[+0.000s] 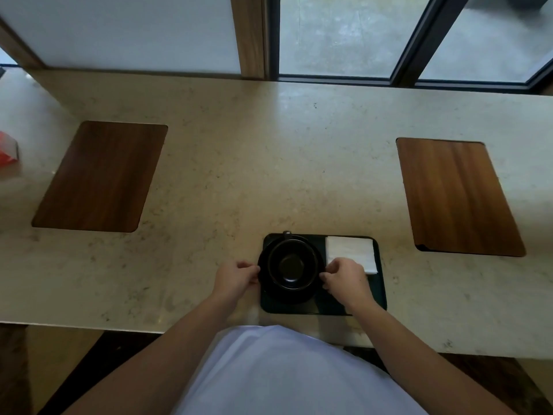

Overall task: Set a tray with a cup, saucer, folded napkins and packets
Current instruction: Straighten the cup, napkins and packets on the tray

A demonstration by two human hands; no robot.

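A dark rectangular tray (329,307) lies near the front edge of the stone counter. On its left half a black cup (291,265) stands on a black saucer (287,296), with the cup's handle pointing away from me. A white folded napkin (351,251) lies on the tray's right half. My left hand (236,278) pinches the saucer's left rim. My right hand (347,281) pinches its right rim and covers the napkin's near corner. No packets are in view.
Two wooden boards are set into the counter, one at the left (101,176) and one at the right (454,196). A red and white object (9,151) sits at the far left edge. Windows run along the back.
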